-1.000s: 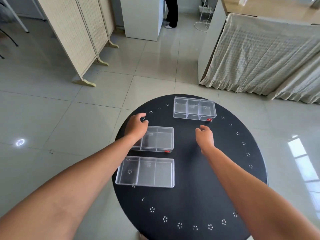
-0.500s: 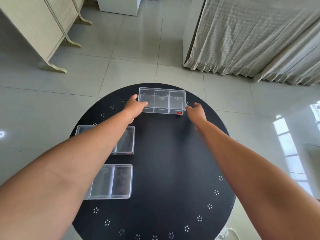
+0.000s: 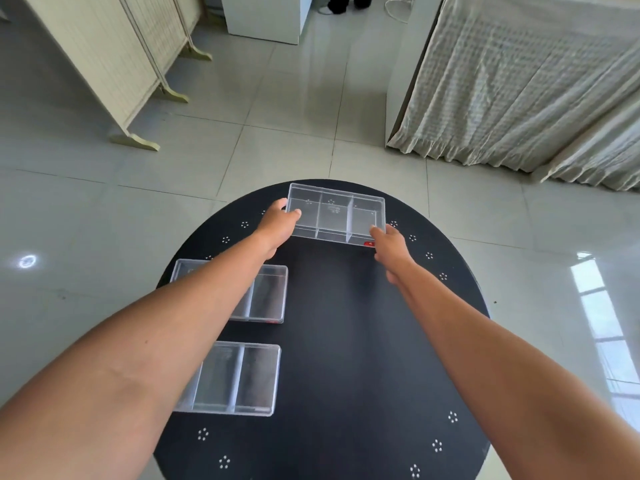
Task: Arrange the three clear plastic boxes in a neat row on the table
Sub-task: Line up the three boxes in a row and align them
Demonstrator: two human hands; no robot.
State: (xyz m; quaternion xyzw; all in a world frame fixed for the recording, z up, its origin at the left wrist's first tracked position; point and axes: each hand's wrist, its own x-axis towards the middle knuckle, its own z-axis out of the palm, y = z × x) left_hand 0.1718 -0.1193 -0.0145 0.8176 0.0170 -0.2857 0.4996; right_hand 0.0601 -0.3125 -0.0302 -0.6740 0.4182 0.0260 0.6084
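Three clear plastic boxes with inner dividers are on a round black table [image 3: 363, 341]. The far box [image 3: 335, 213] is at the table's far edge, its near side tipped up. My left hand [image 3: 277, 223] grips its left end and my right hand [image 3: 389, 245] grips its near right corner by a red sticker. The middle box [image 3: 266, 294] lies flat on the left, partly hidden under my left forearm. The near box [image 3: 239, 379] lies flat below it, its left end also covered by the forearm.
The table's right half is bare black cloth with small white flower marks. Beyond it are grey floor tiles, a folding screen [image 3: 114, 53] at the back left, a white cabinet [image 3: 263, 15] and a cloth-draped table [image 3: 519, 81] at the back right.
Both hands moved from the middle box area to the far box and took hold of its ends. Its near side has since come up off the table.
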